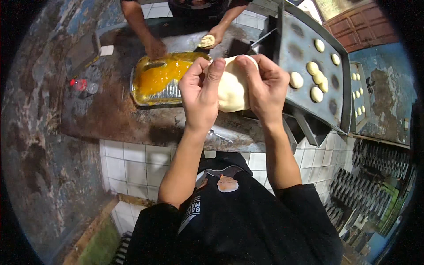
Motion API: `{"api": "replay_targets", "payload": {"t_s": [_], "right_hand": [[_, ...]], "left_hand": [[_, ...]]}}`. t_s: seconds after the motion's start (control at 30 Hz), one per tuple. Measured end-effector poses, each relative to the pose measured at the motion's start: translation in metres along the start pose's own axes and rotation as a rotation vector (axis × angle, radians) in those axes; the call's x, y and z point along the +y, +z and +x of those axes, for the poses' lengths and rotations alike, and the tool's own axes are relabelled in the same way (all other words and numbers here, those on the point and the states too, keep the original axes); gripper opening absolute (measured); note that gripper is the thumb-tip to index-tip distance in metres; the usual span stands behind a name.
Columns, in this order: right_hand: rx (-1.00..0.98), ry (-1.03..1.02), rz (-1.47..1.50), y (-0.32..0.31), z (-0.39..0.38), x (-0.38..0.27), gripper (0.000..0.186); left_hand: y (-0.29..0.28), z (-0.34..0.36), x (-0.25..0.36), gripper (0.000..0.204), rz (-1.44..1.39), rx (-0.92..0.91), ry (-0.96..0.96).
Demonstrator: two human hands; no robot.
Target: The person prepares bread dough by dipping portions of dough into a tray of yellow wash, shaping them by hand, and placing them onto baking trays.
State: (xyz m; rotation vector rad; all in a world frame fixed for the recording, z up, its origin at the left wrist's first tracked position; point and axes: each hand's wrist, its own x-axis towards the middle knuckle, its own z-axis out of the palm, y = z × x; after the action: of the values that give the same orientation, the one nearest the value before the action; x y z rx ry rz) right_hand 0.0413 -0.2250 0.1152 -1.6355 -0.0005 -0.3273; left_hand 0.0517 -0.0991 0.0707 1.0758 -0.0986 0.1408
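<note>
Between my two hands, above the near part of the worktable, is a flattened piece of pale dough [232, 90]. My left hand [201, 90] grips its left edge, thumb on top and fingers curled behind. On the opposite edge my right hand [265, 86] pinches it the same way. Just beyond and to the left stands a metal tray [170, 91] with a glossy orange-yellow filling [154, 79] in it. A co-worker across the table has one hand [155, 47] at the tray's far edge. That person's other hand [217, 35] holds a piece of dough with filling [206, 41].
At right, a dark baking tray [304, 53] carries several round dough balls [316, 94]; another tray [366, 84] with dough balls sits farther right. A spoon [220, 136] lies near the table's front edge. A clear bottle with a red cap [79, 85] lies at the left.
</note>
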Motion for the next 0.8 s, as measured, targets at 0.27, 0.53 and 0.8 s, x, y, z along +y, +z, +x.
{"api": "replay_targets", "payload": {"t_s": [0.27, 0.53, 0.8], "right_hand": [[-0.502, 0.259, 0.160, 0.027, -0.016, -0.041, 0.024], [-0.431, 0.469, -0.633, 0.002, -0.064, 0.219, 0.075], [-0.810, 0.206, -0.969, -0.022, -0.214, 0.344, 0.033]], "left_hand": [[-0.084, -0.005, -0.034, 0.038, 0.100, -0.249, -0.138], [-0.143, -0.061, -0.075, 0.057, 0.484, -0.313, -0.198], [-0.242, -0.092, -0.061, 0.049, 1.121, 0.051, -0.437]]}}
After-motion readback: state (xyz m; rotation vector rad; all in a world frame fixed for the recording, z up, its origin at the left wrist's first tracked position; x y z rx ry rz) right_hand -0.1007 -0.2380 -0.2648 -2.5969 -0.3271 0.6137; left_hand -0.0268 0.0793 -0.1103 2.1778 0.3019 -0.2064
